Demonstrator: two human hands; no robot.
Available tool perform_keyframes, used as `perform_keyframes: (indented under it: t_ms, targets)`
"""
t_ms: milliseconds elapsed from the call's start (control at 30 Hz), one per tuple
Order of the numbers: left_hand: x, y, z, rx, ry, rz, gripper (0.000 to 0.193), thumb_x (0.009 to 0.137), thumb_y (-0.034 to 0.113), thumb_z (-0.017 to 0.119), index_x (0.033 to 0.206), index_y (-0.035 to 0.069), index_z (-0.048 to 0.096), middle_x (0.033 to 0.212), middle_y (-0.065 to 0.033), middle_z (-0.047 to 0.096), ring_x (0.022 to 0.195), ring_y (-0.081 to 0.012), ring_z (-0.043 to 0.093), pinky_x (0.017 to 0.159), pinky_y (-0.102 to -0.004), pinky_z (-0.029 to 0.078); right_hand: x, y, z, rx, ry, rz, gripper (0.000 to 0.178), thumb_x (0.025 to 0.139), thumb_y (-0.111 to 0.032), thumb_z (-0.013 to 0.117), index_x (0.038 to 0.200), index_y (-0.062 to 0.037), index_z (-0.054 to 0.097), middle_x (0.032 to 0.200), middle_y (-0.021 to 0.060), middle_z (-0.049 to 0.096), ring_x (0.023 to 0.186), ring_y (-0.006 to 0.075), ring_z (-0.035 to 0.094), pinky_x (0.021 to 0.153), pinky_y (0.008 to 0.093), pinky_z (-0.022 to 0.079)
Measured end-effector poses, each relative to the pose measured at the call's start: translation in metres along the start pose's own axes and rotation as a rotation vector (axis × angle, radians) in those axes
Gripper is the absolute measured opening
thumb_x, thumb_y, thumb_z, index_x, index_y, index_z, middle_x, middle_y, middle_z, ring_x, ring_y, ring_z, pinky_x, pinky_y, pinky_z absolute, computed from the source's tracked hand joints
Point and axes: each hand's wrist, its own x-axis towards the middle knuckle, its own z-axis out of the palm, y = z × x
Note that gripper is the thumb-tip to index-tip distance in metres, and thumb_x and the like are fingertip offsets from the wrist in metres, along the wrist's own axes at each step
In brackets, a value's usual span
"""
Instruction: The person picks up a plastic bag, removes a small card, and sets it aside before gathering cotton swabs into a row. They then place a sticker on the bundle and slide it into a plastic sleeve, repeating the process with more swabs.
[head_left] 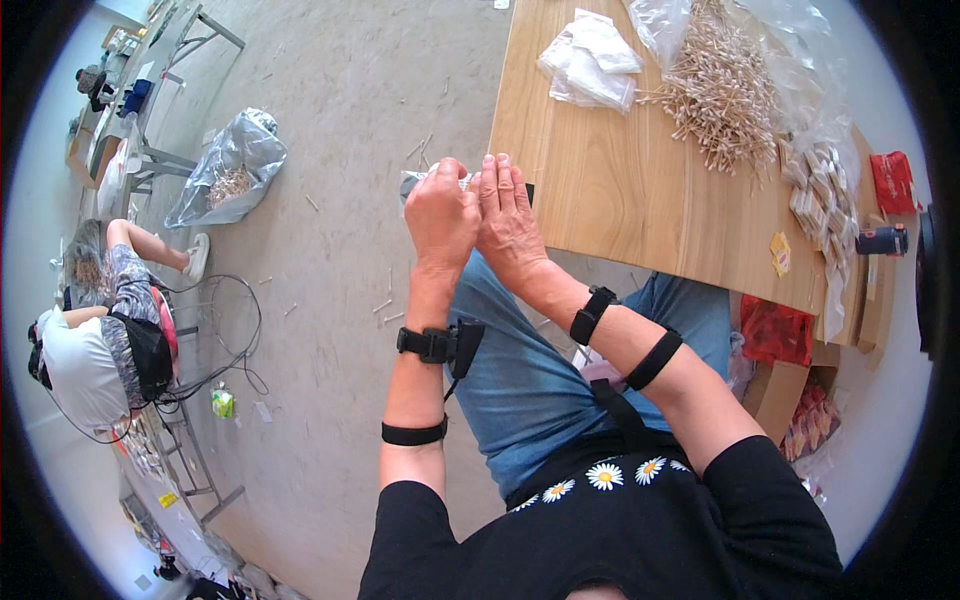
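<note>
Far to the left of the hands, a person (85, 360) in a white top sits bent over by a long table. Nearer to the hands, but well apart from them, a shiny see-through bag (262, 150) sits on the floor with thin sticks (231, 187) in it. A few loose sticks lie on the floor close to the hands' left side.

Next comes the left hand (443, 212). Its fingers are curled in like a fist. A small, shiny, pale thing (411, 183) pokes out just past it, on its left side. Most of that thing is hidden, so I cannot tell if the hand grips it.

The right hand (510, 225) is right beside the left one, touching it. Its fingers are straight and close together. A bit of something black (530, 192) peeks out by its fingers.

To the right of the hands is a wooden table (590, 190). Ahead and to the right, white packets (592, 62) lie on it. Farther right are a big heap of cotton swabs (722, 95), then a bunch of filled packs (822, 195). Farthest right is a red packet (893, 182).
</note>
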Motion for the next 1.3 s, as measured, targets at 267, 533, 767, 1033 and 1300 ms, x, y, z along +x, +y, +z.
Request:
perform_keyframes:
  t_ms: [267, 533, 767, 1033, 1300]
  targets:
    - [-0.005, 0.001, 0.003, -0.034, 0.056, -0.076, 0.01, 0.082, 0.007, 0.069, 0.091, 0.004, 0.065, 0.076, -0.0136, 0.068, 0.067, -0.0296, 0.068, 0.063, -0.041, 0.053, 0.001, -0.003, -0.008, 0.092, -0.019, 0.026, 0.054, 0.094, -0.012, 0.051, 0.143, 0.01, 0.041, 0.154, 0.0322, 0.033, 0.149, 0.0443, 0.027, 0.125, 0.0486, 0.02]
    - [-0.024, -0.002, -0.006, -0.35, 0.072, -0.294, 0.008, 0.083, 0.001, 0.069, 0.09, 0.001, 0.064, 0.077, -0.0081, 0.068, 0.067, -0.0148, 0.065, 0.063, -0.0303, 0.053, 0.002, -0.002, -0.016, 0.22, -0.026, 0.039, 0.058, 0.091, -0.01, 0.051, 0.144, 0.0119, 0.039, 0.156, 0.0324, 0.029, 0.15, 0.0444, 0.025, 0.125, 0.0487, 0.018]
    - [-0.053, -0.006, -0.011, -0.521, 0.17, -0.48, 0.014, 0.082, -0.002, 0.072, 0.094, 0.001, 0.064, 0.076, -0.0037, 0.065, 0.067, -0.0096, 0.061, 0.064, -0.0269, 0.052, 0.003, -0.002, -0.022, 0.254, -0.048, 0.036, 0.06, 0.089, -0.007, 0.053, 0.143, 0.0138, 0.038, 0.156, 0.0332, 0.03, 0.149, 0.0449, 0.025, 0.124, 0.0489, 0.019]
    - [-0.056, -0.008, -0.002, -0.652, 0.232, -0.532, 0.014, 0.084, -0.002, 0.073, 0.093, 0.001, 0.063, 0.081, -0.002, 0.065, 0.071, -0.007, 0.059, 0.065, -0.0229, 0.05, 0.003, -0.002, -0.017, 0.239, -0.021, 0.028, 0.061, 0.088, -0.007, 0.054, 0.143, 0.0136, 0.038, 0.156, 0.0326, 0.03, 0.15, 0.0444, 0.025, 0.124, 0.0486, 0.019]
    - [-0.055, -0.012, 0.017, -1.489, 0.208, -1.063, 0.027, 0.091, 0.026, 0.076, 0.098, 0.005, 0.06, 0.081, -0.0011, 0.064, 0.066, -0.0089, 0.059, 0.057, -0.0221, 0.045, 0.002, 0.0, -0.011, 0.173, -0.04, 0.018, 0.081, 0.08, -0.016, 0.069, 0.145, 0.0139, 0.033, 0.156, 0.0334, 0.026, 0.15, 0.0457, 0.022, 0.124, 0.0499, 0.017]
